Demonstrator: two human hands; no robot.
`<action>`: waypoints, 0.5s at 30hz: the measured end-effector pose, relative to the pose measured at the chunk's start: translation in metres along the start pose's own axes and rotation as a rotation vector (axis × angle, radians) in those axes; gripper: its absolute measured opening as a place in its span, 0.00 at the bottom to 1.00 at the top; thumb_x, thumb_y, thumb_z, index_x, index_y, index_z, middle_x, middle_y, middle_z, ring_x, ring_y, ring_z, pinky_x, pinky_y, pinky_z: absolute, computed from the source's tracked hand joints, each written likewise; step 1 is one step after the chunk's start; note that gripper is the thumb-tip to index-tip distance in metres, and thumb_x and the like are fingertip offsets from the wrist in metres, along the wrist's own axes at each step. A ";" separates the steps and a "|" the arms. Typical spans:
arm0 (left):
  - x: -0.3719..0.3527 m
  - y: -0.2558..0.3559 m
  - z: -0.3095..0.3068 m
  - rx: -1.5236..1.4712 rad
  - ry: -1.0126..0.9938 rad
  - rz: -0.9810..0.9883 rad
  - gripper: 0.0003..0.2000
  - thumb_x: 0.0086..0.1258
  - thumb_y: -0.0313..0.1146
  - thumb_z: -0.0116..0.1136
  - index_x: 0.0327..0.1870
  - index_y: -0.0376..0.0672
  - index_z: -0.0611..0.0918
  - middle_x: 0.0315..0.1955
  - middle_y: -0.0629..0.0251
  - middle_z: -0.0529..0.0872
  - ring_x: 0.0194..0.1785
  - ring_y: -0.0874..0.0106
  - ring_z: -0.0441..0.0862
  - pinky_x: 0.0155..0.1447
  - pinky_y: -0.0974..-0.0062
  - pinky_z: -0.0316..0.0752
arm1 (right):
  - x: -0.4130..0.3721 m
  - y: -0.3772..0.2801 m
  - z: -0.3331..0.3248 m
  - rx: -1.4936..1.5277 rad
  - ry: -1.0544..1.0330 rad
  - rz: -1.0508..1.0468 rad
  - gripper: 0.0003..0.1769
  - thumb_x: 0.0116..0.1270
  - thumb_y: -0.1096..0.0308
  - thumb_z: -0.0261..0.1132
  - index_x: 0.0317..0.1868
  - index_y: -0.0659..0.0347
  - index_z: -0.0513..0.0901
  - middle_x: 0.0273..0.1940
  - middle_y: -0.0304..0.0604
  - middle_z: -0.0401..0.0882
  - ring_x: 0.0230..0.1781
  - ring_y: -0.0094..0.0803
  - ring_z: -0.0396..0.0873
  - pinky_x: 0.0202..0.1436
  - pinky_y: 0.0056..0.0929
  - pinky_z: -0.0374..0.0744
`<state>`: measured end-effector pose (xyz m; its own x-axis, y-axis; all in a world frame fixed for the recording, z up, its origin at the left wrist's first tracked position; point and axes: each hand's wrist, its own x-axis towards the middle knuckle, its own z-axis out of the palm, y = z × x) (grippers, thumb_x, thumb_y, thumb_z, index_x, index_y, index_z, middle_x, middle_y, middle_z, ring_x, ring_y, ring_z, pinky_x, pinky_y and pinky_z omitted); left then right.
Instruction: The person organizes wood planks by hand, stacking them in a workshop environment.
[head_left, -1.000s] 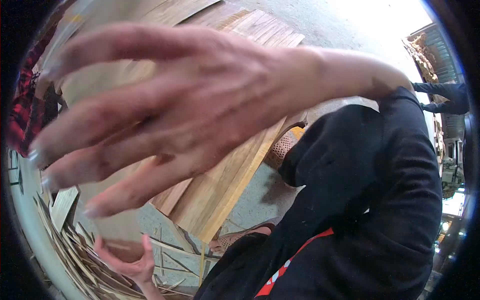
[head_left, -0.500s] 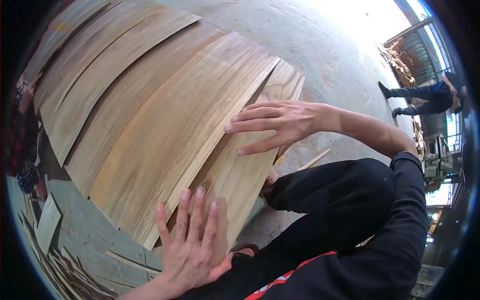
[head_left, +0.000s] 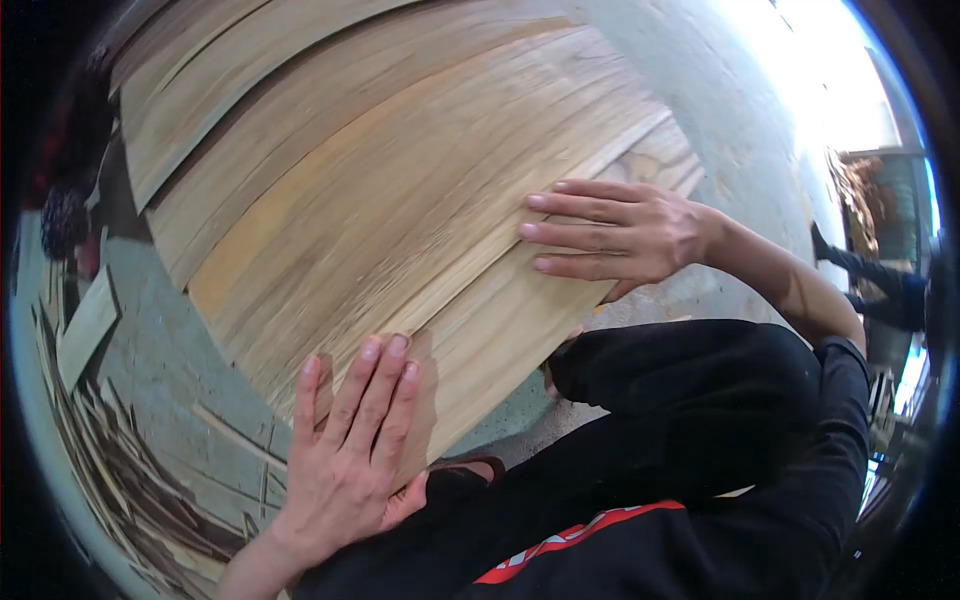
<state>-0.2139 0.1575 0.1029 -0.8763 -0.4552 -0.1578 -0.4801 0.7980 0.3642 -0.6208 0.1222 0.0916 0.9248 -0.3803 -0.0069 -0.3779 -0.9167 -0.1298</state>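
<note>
My left hand (head_left: 350, 450) lies with fingers stretched out on the near end of a pale wood strip (head_left: 480, 335), its thumb by the strip's near edge. Farther along, my right hand (head_left: 625, 235) rests flat on the same strip, fingertips reaching the seam with the neighbouring wood sheet (head_left: 440, 220). This sheet is thin, with brown and yellowish grain. A narrow dark line shows where strip and sheet meet, more closed near my right hand. Neither hand grips anything; the right thumb is partly hidden below the strip's edge.
More overlapping wood sheets (head_left: 230, 95) extend to the upper left. Thin wood offcuts (head_left: 130, 480) pile up on the floor at lower left, beside a small board (head_left: 88, 330). Another person's legs (head_left: 875, 280) show at the right, and part of a person (head_left: 65, 190) at the left edge.
Both hands have come down flat on the strip, and it has moved against the neighbouring sheet, narrowing the dark gap. The view has shifted, bringing the sheets nearer.
</note>
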 end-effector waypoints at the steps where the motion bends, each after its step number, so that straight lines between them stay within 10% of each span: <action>1: -0.002 0.000 0.000 -0.005 0.006 -0.006 0.48 0.59 0.53 0.63 0.79 0.34 0.64 0.81 0.49 0.62 0.85 0.54 0.55 0.84 0.37 0.41 | 0.003 0.001 -0.003 -0.030 -0.013 -0.026 0.46 0.63 0.39 0.63 0.77 0.54 0.71 0.80 0.49 0.63 0.80 0.47 0.63 0.82 0.51 0.66; 6: -0.009 -0.010 0.002 -0.030 0.060 0.049 0.51 0.66 0.73 0.54 0.77 0.33 0.67 0.76 0.40 0.67 0.82 0.47 0.61 0.83 0.38 0.46 | 0.006 0.003 0.001 0.023 0.051 0.007 0.43 0.67 0.33 0.62 0.73 0.56 0.77 0.75 0.54 0.71 0.76 0.52 0.70 0.78 0.54 0.70; 13: -0.051 -0.067 0.056 0.014 0.723 0.205 0.48 0.67 0.80 0.45 0.68 0.39 0.77 0.71 0.50 0.77 0.75 0.49 0.72 0.79 0.44 0.57 | 0.033 0.003 -0.019 -0.015 0.104 0.000 0.46 0.69 0.28 0.61 0.67 0.62 0.79 0.69 0.60 0.77 0.64 0.54 0.79 0.68 0.51 0.78; 15: -0.078 -0.120 0.080 0.012 0.925 -0.022 0.48 0.67 0.80 0.44 0.69 0.39 0.76 0.72 0.51 0.76 0.74 0.47 0.72 0.77 0.45 0.60 | 0.040 0.000 -0.023 -0.044 0.117 -0.031 0.43 0.72 0.30 0.59 0.63 0.65 0.81 0.65 0.61 0.80 0.60 0.56 0.82 0.64 0.53 0.79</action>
<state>-0.0917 0.1287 -0.0017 -0.4888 -0.6002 0.6331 -0.5013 0.7872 0.3592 -0.5847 0.1041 0.1145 0.9258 -0.3609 0.1121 -0.3530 -0.9318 -0.0847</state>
